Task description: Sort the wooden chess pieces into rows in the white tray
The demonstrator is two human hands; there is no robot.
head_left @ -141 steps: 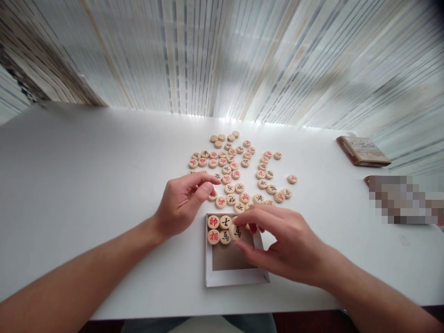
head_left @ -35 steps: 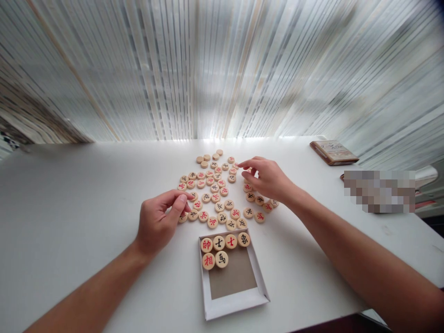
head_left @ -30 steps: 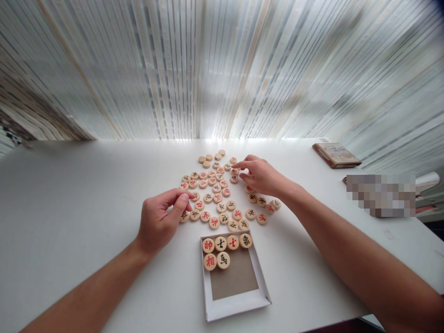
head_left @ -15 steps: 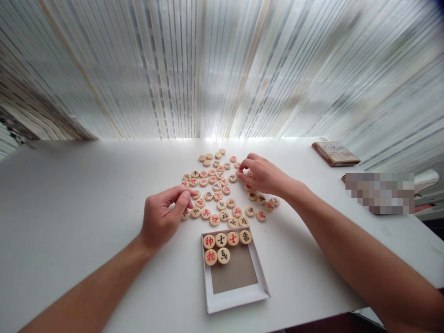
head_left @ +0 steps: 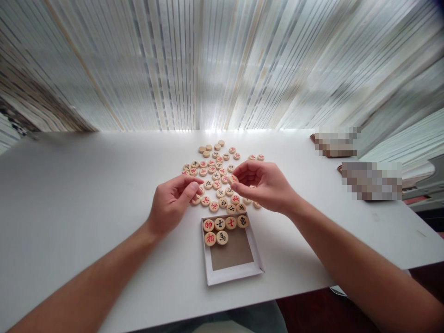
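Note:
My right hand (head_left: 265, 185) pinches a round wooden xiangqi piece (head_left: 233, 179) with a red character between thumb and fingertips, above the right side of the loose pieces. My left hand (head_left: 173, 199) hovers at the left edge of that spread, fingers curled and thumb close to the index finger; no piece shows in its grasp. Loose xiangqi pieces with red or black characters, such as one red piece (head_left: 205, 200), lie between and beyond the hands. Nearer me is a shallow white box tray (head_left: 236, 274) with a row and a half of larger-looking pieces at its far end.
Several blank-faced pieces (head_left: 206, 154) lie at the far end of the spread. Two blurred-out flat objects, one farther back (head_left: 335, 144) and one nearer (head_left: 371, 181), rest on the right of the white table (head_left: 86, 185). A striped curtain (head_left: 180, 69) hangs behind.
My right hand has moved left and toward me from the right-hand pieces, carrying one red-marked piece. My left hand has shifted slightly right. The view has tilted, so the tray appears higher.

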